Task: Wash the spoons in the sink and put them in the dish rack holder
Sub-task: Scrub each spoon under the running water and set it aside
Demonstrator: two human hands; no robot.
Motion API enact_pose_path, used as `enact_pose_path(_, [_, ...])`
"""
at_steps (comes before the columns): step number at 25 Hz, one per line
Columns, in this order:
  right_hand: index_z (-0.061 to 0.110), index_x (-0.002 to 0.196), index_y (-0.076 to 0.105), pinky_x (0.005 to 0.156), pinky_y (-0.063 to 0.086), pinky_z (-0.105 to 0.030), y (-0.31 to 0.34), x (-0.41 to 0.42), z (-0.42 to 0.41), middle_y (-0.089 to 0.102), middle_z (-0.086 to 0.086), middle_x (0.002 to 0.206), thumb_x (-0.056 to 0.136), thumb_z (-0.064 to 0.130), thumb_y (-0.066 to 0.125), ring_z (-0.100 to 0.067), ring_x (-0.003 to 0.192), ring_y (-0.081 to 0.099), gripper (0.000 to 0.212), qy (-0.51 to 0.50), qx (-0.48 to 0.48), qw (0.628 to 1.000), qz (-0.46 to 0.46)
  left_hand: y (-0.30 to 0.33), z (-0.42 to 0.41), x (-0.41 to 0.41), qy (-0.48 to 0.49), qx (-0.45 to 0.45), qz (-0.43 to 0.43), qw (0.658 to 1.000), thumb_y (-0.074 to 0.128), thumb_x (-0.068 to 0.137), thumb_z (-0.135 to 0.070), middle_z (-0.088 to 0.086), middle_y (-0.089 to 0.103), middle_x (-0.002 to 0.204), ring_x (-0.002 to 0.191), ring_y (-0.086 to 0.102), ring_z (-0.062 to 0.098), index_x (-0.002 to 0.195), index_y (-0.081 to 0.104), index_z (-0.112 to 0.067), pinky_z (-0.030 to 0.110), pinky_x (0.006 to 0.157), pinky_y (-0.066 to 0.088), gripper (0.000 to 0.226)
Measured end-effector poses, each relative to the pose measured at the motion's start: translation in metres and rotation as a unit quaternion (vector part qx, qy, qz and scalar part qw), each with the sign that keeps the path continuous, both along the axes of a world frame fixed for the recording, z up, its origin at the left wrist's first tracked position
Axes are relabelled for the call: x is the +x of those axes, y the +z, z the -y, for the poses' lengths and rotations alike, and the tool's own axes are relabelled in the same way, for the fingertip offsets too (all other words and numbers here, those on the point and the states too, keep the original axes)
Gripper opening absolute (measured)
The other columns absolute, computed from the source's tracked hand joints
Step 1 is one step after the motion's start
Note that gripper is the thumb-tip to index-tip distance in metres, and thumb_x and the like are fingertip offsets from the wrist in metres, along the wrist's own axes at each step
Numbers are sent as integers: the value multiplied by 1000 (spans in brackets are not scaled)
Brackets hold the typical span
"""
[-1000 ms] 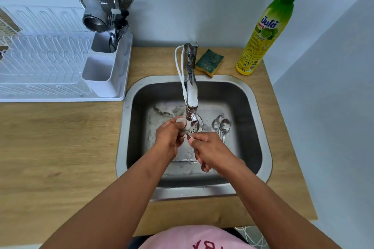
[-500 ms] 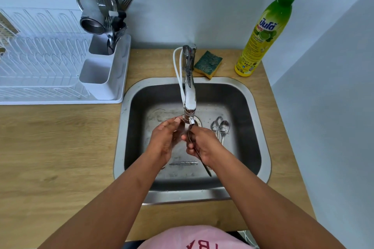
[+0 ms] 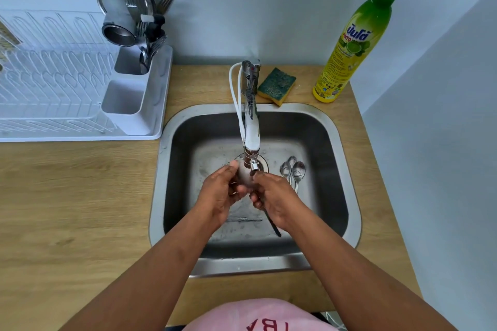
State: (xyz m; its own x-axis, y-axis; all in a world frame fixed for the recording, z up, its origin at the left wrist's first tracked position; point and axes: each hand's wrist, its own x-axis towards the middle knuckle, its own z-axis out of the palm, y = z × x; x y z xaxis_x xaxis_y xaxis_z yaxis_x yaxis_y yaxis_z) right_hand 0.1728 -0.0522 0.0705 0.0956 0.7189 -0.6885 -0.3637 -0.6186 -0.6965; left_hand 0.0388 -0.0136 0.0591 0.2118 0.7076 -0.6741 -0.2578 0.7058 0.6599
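Note:
Both hands meet under the tap (image 3: 251,126) over the steel sink (image 3: 347,196). My right hand (image 3: 277,197) is closed around a spoon (image 3: 273,224), whose dark handle sticks out below the palm. My left hand (image 3: 222,192) cups the spoon's bowl (image 3: 244,174) and rubs it beneath the spout. A few more spoons (image 3: 293,172) lie on the sink floor just right of my hands. The white dish rack holder (image 3: 134,94) stands at the left, its far compartment full of forks and utensils, its near compartment bare.
A white dish rack (image 3: 51,83) fills the left counter, with a metal strainer (image 3: 121,5) propped at the holder. A green-yellow sponge (image 3: 277,86) and a dish soap bottle (image 3: 352,45) stand behind the sink. A wall closes the right side.
The hands have shifted slightly up and closer together under the spout, and the spoon has turned so its handle points down toward me.

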Motion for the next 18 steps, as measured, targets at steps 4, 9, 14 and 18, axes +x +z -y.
enact_pose_path(4, [14, 85, 74, 45, 40, -18, 0, -1, 1, 75, -7, 76, 88, 8, 74, -8, 47, 47, 6, 26, 13, 998, 56, -22, 11, -15, -46, -154, -170, 972, 57, 99, -19, 15, 74, 85, 69, 72, 26, 98, 70, -1, 37, 57, 61, 22])
enact_pose_path(9, [13, 93, 68, 48, 52, -21, -5, -7, 1, 70, -7, 81, 90, -5, 64, -11, 55, 66, 19, 4, 29, 997, 73, -65, 33, -28, -177, -247, -238, 923, 56, 103, -29, 21, 65, 82, 53, 70, 31, 104, 61, 7, 34, 37, 55, 36])
enact_pose_path(14, [13, 95, 74, 48, 54, -26, -20, 7, 10, 76, -12, 84, 89, 1, 68, -14, 50, 63, 14, -45, 43, 996, 56, -87, 6, -19, -27, -154, -352, 923, 64, 95, -9, 11, 64, 48, 29, 59, 14, 77, 59, -2, 29, 45, 58, 20])
enact_pose_path(18, [13, 102, 72, 65, 62, -40, -50, 38, 13, 74, -11, 86, 87, -5, 60, -23, 64, 71, 26, -107, -42, 961, 250, -78, 6, -9, -75, -51, -359, 929, 82, 80, -14, 12, 77, 62, 53, 75, 24, 82, 74, -6, 38, 53, 64, 12])
